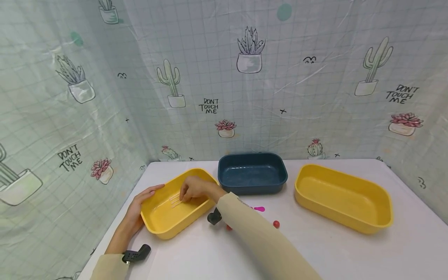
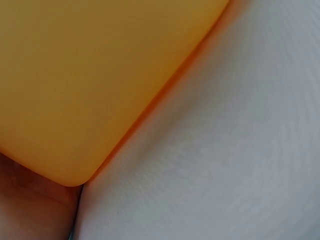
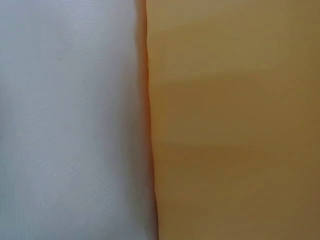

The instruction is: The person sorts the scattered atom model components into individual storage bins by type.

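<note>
Inside the left yellow tray (image 1: 164, 231), my right hand (image 1: 193, 188) reaches down with curled fingers. Thin pale sticks with pinkish ends, looking like cotton swabs (image 1: 174, 200), lie on the tray floor. Their near ends run in under the right fingertips, which pinch at them; the hand hides the rest. My left hand (image 1: 137, 206) rests against the tray's left side, fingers stretched along the rim. In the left wrist view, the tray's outer wall (image 2: 100, 85) fills the upper left, above a bit of the hand. The right wrist view shows only tray wall (image 3: 235, 120) beside white tabletop.
A dark blue tray (image 1: 252, 190) stands at the back middle, and another yellow tray (image 1: 343, 217) on the right. Near my right forearm lie a pink-handled item (image 1: 259, 209), partly hidden, and a red ball (image 1: 276, 224). Another red piece (image 1: 229, 228) peeks out beside the sleeve.
</note>
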`<action>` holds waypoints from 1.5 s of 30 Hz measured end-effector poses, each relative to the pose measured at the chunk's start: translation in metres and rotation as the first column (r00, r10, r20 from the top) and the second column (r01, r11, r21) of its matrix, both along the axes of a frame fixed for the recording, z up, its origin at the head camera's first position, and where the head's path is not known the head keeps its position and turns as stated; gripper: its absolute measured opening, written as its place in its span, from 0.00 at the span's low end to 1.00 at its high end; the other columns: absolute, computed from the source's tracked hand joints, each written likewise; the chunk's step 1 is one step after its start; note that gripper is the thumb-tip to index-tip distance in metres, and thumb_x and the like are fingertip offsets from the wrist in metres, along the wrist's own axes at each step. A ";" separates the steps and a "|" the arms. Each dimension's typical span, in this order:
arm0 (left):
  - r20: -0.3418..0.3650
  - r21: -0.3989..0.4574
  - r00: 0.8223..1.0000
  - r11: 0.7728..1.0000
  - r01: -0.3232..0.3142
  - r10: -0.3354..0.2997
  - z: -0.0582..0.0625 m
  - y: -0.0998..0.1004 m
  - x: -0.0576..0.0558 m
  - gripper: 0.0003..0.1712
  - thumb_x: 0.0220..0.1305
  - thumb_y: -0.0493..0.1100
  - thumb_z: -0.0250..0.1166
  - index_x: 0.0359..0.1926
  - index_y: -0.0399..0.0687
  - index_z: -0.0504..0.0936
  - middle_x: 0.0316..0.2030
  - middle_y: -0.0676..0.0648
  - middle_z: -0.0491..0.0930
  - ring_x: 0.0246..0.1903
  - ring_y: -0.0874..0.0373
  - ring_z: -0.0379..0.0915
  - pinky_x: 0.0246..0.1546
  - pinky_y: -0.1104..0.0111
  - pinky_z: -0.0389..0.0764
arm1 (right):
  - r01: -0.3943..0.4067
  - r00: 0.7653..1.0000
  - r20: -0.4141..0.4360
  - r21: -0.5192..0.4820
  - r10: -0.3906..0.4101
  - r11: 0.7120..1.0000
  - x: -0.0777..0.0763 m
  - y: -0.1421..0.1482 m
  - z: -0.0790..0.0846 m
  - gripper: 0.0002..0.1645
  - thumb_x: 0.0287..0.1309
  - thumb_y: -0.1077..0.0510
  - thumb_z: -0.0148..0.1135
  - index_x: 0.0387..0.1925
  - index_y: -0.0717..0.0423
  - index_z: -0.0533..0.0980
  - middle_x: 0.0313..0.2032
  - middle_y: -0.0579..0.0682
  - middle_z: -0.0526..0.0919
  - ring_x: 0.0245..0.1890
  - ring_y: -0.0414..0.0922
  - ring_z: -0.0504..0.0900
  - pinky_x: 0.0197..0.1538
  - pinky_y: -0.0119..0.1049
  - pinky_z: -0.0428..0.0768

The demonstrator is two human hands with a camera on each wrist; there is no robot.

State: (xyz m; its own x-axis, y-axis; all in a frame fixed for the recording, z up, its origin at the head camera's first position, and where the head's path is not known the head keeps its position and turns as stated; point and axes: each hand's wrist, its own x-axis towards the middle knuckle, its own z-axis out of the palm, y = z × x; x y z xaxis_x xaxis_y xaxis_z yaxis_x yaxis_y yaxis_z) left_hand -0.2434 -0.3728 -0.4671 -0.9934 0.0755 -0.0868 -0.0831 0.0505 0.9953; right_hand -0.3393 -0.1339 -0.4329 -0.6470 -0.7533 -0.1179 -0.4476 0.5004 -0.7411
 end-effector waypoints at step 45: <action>0.005 0.014 1.000 1.000 -0.017 0.017 -0.002 -0.001 -0.002 0.29 0.81 0.54 0.46 0.75 0.50 0.69 0.67 0.61 0.72 0.62 0.73 0.72 0.60 0.78 0.77 | 0.105 0.992 -0.068 0.036 -0.103 0.994 0.003 0.000 0.002 0.04 0.59 0.64 0.73 0.31 0.52 0.86 0.27 0.44 0.81 0.26 0.40 0.74 0.29 0.25 0.73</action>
